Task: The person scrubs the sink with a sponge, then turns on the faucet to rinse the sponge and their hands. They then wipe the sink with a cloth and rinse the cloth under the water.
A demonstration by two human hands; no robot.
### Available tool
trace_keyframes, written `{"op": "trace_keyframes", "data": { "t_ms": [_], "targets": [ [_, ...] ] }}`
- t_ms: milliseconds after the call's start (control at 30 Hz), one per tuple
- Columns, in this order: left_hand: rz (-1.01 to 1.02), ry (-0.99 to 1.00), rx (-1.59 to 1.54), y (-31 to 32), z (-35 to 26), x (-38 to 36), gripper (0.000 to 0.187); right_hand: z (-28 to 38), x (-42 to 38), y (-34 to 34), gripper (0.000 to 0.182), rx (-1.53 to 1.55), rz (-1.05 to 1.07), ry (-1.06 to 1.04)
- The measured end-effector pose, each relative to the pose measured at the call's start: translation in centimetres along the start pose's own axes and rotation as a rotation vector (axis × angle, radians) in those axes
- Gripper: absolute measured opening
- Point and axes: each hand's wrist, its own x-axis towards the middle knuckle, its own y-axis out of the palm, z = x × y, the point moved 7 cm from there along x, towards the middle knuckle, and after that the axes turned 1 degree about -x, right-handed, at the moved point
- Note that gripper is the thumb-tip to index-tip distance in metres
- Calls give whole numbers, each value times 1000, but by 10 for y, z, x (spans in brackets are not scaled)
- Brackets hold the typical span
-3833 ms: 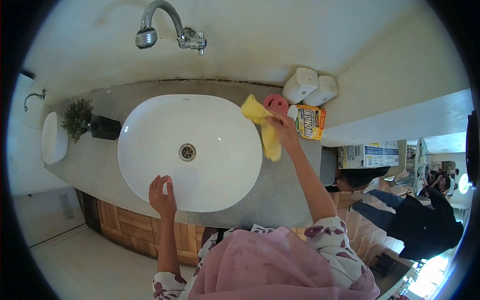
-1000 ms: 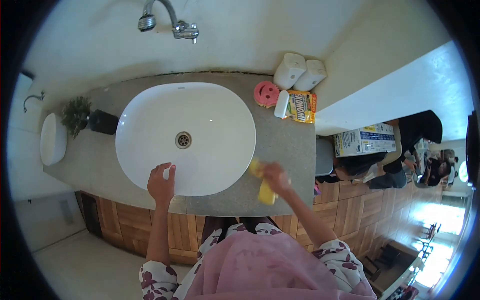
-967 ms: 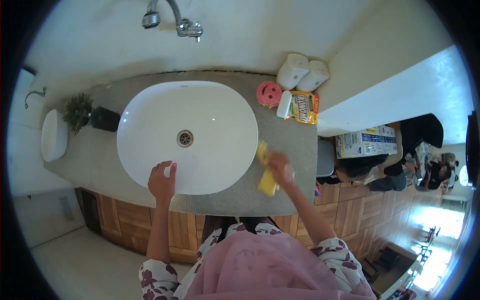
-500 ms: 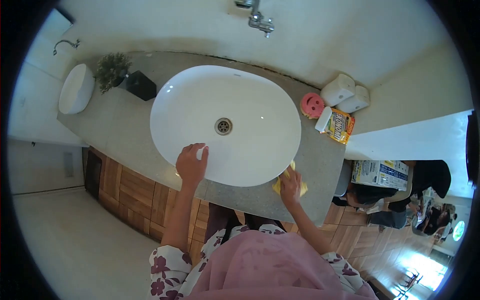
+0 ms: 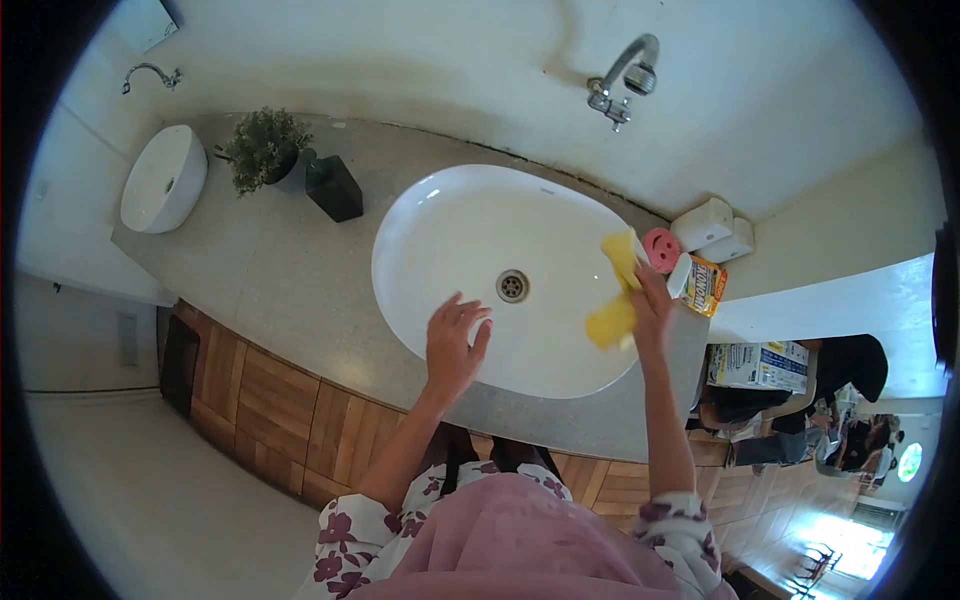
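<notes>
A white oval basin (image 5: pixel 450 225) with a metal drain (image 5: pixel 513 286) stands on the grey counter (image 5: pixel 270 270). Over its right side, my right hand (image 5: pixel 652 308) grips a yellow cloth (image 5: pixel 612 323), which bulges out on the left of the fingers and is slightly blurred. My left hand (image 5: pixel 456 345) hangs over the basin's front left rim with nothing in it, fingers apart. Close beyond the right hand, by the basin's right rim, lies a pink smiley-face sponge (image 5: pixel 661 250).
White containers (image 5: pixel 703 224) and an orange packet (image 5: pixel 705 287) are at the right wall. A chrome faucet (image 5: pixel 625 75) juts from the wall. Left of the basin are a dark bottle (image 5: pixel 334 188), a potted plant (image 5: pixel 265 150) and a second basin (image 5: pixel 165 180). People sit far right.
My right hand has lifted the yellow cloth from the counter by the front right rim to over the basin's right side. The view has shifted left; my left hand stays near the front rim.
</notes>
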Motion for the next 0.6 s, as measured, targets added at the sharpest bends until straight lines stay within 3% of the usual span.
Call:
{"op": "trace_keyframes", "data": {
  "t_ms": [67, 133, 167, 233, 300, 367, 433, 500, 600],
  "targets": [
    [-17, 34, 86, -20, 16, 14, 21, 0, 40, 46, 38, -289, -16, -32],
    [-195, -22, 259, -50, 42, 31, 36, -47, 67, 92, 48, -332, -109, -132],
    [-194, -20, 258, -55, 56, 38, 36, -52, 72, 111, 48, -333, -111, -131],
    [-345, -188, 120, -69, 101, 45, 52, -48, 73, 145, 62, -514, -341, -63],
    [-307, -269, 44, -64, 124, 46, 59, -37, 74, 184, 68, -550, -410, -48],
    [-250, -490, -259, -49, 142, 42, 59, -22, 78, 233, 65, -322, -315, -2],
    [-240, -448, -272, -49, 140, 44, 57, 4, 76, 297, 62, -292, -202, -153],
    [-229, -447, -364, -49, 142, 44, 59, 49, 55, 340, 57, -199, -100, -153],
    [-257, -502, -411, -50, 142, 42, 54, 65, 13, 355, 47, -57, 110, -171]
  ]
}}
